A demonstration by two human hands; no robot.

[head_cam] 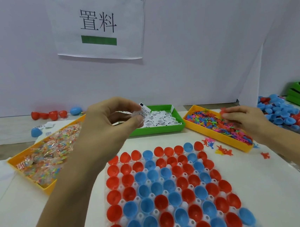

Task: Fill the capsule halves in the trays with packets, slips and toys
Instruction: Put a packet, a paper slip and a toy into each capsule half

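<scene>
- The tray of capsule halves (pixel 171 190), red and blue cups with mouths up and all looking empty, lies on the table straight before me, its long side running away from me.
- Past the tray's far edge, my left hand (pixel 113 117) pinches a slip (pixel 145 112) and what seems a clear packet; it is the nearer hand.
- Right of the tray, my right hand (pixel 247 120) grips toys (pixel 225 112) over the toy bin (pixel 198 127).
</scene>
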